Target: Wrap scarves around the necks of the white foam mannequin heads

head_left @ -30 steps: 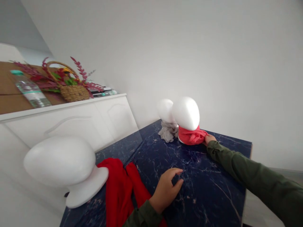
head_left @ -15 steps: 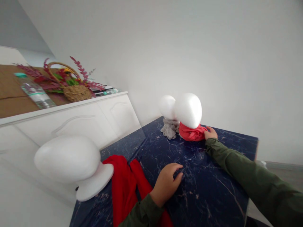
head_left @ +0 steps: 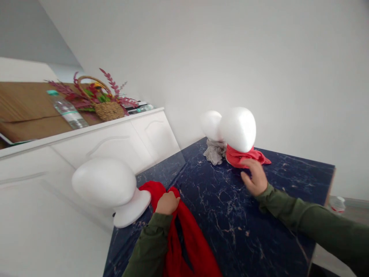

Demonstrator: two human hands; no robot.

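A: What moved since before?
B: The left hand slid off the dark table onto the red scarf and now bunches it in a fist, just beside the near white foam head.
A: And the right hand?
B: It let go of the pink scarf. Its fingers are spread, holding nothing.

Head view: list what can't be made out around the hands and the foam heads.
- Left hand: fingertips buried in the red scarf.
- Red scarf: lower end cut off by the bottom edge.
- Far foam head: partly hidden behind the nearer foam head.
- Right hand: palm turned away, so contact with the coral scarf is unclear.
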